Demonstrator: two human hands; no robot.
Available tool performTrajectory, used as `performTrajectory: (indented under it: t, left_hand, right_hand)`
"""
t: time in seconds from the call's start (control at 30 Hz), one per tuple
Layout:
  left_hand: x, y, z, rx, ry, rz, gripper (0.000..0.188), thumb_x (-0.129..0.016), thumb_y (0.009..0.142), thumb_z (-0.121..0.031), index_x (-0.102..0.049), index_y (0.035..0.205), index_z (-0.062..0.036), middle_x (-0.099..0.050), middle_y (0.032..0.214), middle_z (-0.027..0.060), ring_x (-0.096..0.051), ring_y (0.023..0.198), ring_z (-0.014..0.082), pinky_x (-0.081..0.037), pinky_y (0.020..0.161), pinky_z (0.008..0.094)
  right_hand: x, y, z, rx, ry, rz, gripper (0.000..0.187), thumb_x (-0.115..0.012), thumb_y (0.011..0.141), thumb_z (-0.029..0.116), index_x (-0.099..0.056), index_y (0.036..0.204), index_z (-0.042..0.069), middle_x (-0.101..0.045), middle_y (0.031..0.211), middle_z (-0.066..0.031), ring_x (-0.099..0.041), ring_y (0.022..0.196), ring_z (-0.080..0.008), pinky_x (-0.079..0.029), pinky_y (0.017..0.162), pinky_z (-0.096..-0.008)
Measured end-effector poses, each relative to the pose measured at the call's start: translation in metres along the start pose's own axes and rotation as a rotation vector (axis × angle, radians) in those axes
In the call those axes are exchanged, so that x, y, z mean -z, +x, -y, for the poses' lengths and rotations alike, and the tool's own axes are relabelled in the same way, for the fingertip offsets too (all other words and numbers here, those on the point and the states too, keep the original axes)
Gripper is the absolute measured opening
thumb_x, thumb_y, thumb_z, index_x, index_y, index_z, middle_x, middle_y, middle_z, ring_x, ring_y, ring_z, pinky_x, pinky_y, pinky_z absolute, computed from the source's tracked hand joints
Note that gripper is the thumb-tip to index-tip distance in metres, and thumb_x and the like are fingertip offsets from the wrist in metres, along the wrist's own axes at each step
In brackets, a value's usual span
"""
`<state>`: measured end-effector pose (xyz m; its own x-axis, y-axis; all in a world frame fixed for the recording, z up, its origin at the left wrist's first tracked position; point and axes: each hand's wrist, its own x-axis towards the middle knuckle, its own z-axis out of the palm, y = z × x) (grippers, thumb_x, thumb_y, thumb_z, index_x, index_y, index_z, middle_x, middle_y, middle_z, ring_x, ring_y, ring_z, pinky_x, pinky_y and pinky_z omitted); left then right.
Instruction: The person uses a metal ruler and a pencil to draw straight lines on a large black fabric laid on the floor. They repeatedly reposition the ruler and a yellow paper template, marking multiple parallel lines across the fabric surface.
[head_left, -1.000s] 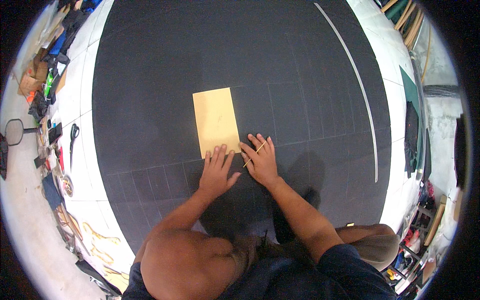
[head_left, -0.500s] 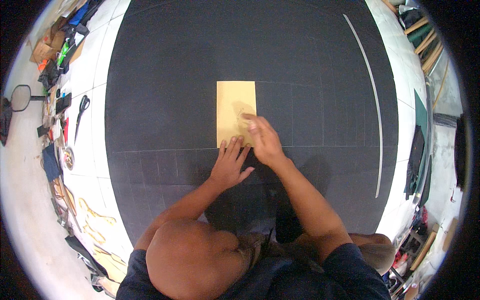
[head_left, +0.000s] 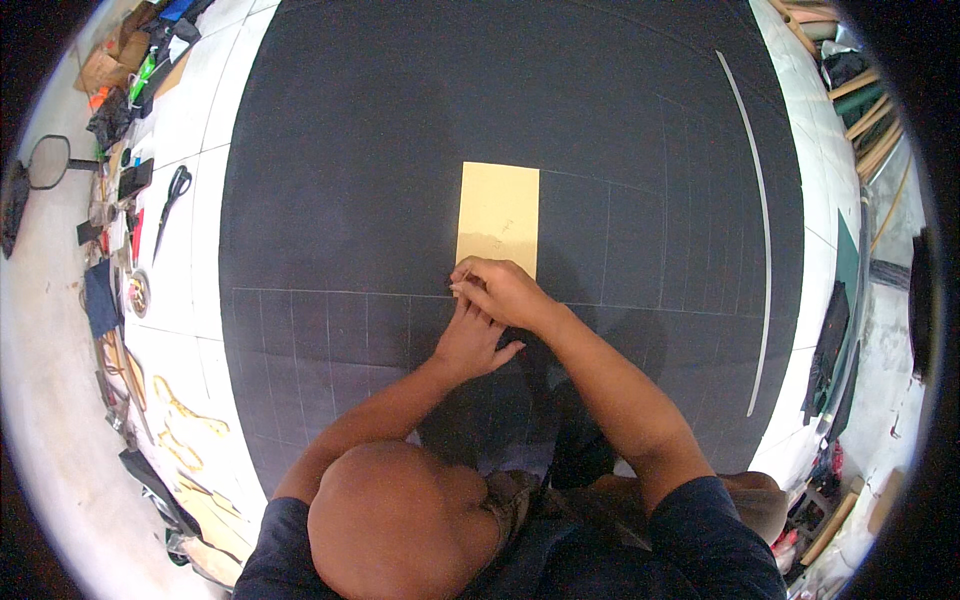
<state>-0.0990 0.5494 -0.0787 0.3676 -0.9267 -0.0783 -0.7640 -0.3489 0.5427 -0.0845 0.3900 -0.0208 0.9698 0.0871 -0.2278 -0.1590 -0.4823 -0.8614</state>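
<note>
left hand palm down, fingers forward, thumb spread out to right. right hand crossing over left fingertips, fingers bent, thumb near index. left forearm slanting up rightward, right forearm up leftward. bare left knee bent below left forearm.

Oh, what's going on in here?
Someone's left hand lies at the near edge of a yellow card on a lined black sheet. Their right hand is curled over the left one, by the card's near-left corner; whether it holds anything is hard to tell. A pale strip lies off to the right.
</note>
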Motion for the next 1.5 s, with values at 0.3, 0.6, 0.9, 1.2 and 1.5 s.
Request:
performTrajectory:
  t: [0.3,0.6,0.9,1.2,1.5]
  left_hand:
    - [0.003,0.0,-0.002,-0.007,-0.056,-0.008,0.083,-0.065,0.095,-0.052,-0.041,0.154,0.0021,-0.037,0.157,0.0316,-0.026,0.15,0.0506,-0.016,0.123,0.0678]
    - [0.002,0.001,-0.002,0.017,-0.103,0.022,0.08,-0.066,0.095,-0.051,-0.043,0.155,-0.0031,-0.038,0.16,0.0274,-0.027,0.152,0.0488,-0.013,0.124,0.0685]
    - [0.015,0.015,-0.022,0.077,0.115,-0.06,0.064,-0.062,0.098,-0.049,-0.057,0.142,-0.0023,-0.047,0.151,0.025,-0.039,0.146,0.0432,-0.025,0.121,0.0677]
    - [0.041,0.04,-0.029,0.119,0.36,-0.024,0.051,-0.056,0.098,-0.023,-0.055,0.143,-0.0005,-0.053,0.13,0.0192,-0.054,0.124,0.0344,-0.053,0.103,0.0575]
    - [0.043,0.047,-0.026,0.186,0.31,-0.009,0.049,-0.053,0.1,-0.017,-0.053,0.145,0.0008,-0.04,0.154,0.0279,-0.045,0.141,0.0467,-0.055,0.103,0.0548]
  right_hand:
    - [-0.005,0.001,-0.01,0.099,-0.102,-0.02,0.019,-0.072,0.095,0.019,-0.071,0.107,0.004,-0.075,0.099,-0.0157,-0.071,0.098,-0.0352,-0.054,0.09,-0.0465]
    - [-0.005,0.006,-0.015,0.148,-0.221,0.029,0.015,-0.07,0.094,0.017,-0.072,0.102,0.004,-0.074,0.1,-0.0151,-0.069,0.097,-0.0372,-0.053,0.092,-0.0489]
    - [0.041,0.071,-0.029,0.169,-0.285,-0.201,0.017,-0.063,0.099,0.018,-0.068,0.109,0.005,-0.073,0.102,-0.0191,-0.069,0.099,-0.0409,-0.054,0.089,-0.0504]
    - [0.078,0.124,-0.028,0.114,-0.226,-0.335,0.017,-0.063,0.102,0.021,-0.066,0.108,0.005,-0.074,0.097,-0.019,-0.071,0.092,-0.0408,-0.055,0.082,-0.0496]
    - [0.082,0.129,-0.031,0.064,-0.238,-0.388,0.02,-0.063,0.103,0.023,-0.067,0.109,0.005,-0.074,0.092,-0.0174,-0.073,0.085,-0.0358,-0.055,0.075,-0.0448]
